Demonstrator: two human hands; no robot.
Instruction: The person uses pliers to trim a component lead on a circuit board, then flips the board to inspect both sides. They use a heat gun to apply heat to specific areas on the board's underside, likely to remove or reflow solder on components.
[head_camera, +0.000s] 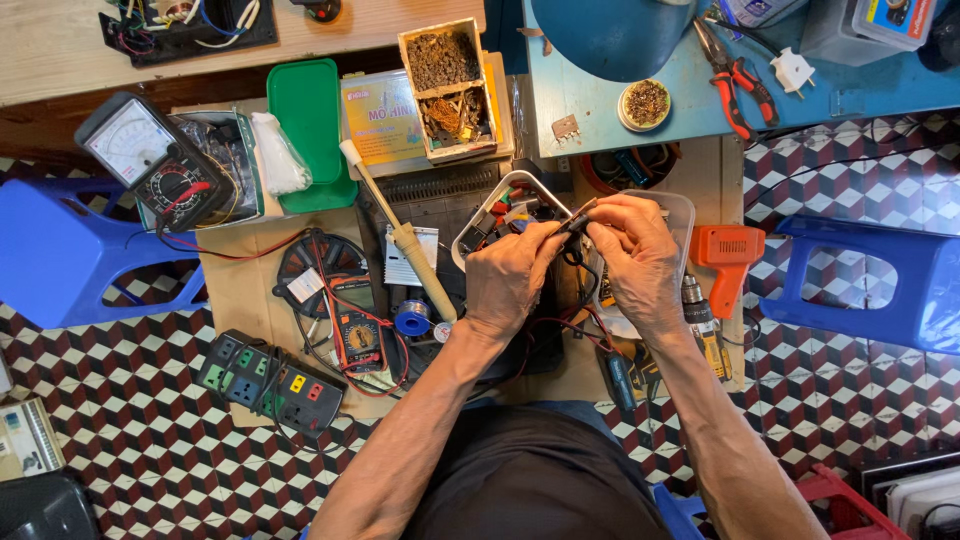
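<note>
Small dark part (577, 217): pinched between closed fingertips of left hand (510, 275) and right hand (635, 255), held above white parts tray (683, 212); long axis slanted up-right, both hands equally near.

Part (578, 217): a small dark piece with a brownish end, pinched between the fingertips of both hands; its exact kind cannot be told.
Pose: held off the surface, tilted, the brownish tip pointed toward 1 o'clock.
Place: just right of the picture's middle, above the rim of a clear plastic tray (684, 207).
Wires (572, 262): thin black and red leads, seen hanging from the part toward 6 o'clock, slack and looped between the wrists.
Tray: shallow, see-through, with rounded corners, lying flat at 3 o'clock of the part, partly covered by the right hand.
</note>
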